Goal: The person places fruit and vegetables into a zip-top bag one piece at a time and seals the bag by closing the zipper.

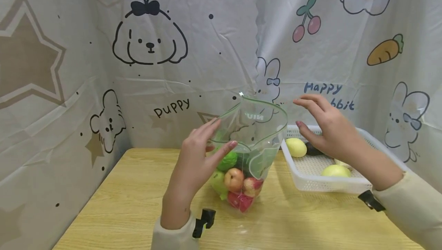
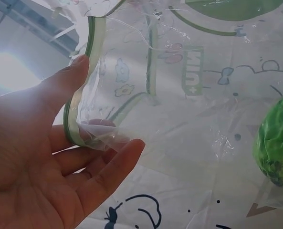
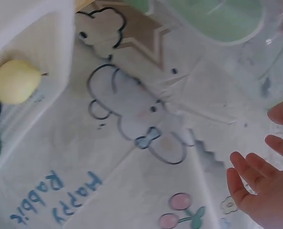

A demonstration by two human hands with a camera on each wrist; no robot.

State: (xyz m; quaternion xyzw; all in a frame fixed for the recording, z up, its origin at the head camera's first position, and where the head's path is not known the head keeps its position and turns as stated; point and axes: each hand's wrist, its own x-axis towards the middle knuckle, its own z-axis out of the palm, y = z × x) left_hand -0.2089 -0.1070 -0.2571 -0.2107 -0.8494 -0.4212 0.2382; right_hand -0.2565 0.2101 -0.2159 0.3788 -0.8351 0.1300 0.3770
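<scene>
1. Left grip [image 1: 198,154]: fingers and thumb loosely curved round the near rim of a clear zip bag [image 1: 253,127], the green seal strip lying across the fingertips [image 2: 86,62] in the left wrist view; a light pinch, not a fist
2. Right grip [image 1: 326,127]: spread and relaxed, holding nothing, hovering just right of the bag's mouth and above the white basket [image 1: 328,183]; fingers [image 3: 248,167] apart from the plastic in the right wrist view
3. Bag stands upright on the wooden counter [image 1: 127,204], mouth gaping wide, roughly centre, just left of the basket
4. Inside the bag: a green leafy ball [image 1: 228,161], a peach-coloured fruit [image 1: 234,179], a red apple [image 1: 252,186], another red fruit [image 1: 239,201] at the bottom, a pale green one [image 1: 218,183] at the left
5. Basket holds a yellow pear [image 1: 296,147], a dark fruit [image 1: 312,149] beside it, and a pale green fruit [image 1: 335,171] nearer the front wall
6. Cartoon-printed sheet [image 1: 155,50] hangs behind and to both sides
</scene>
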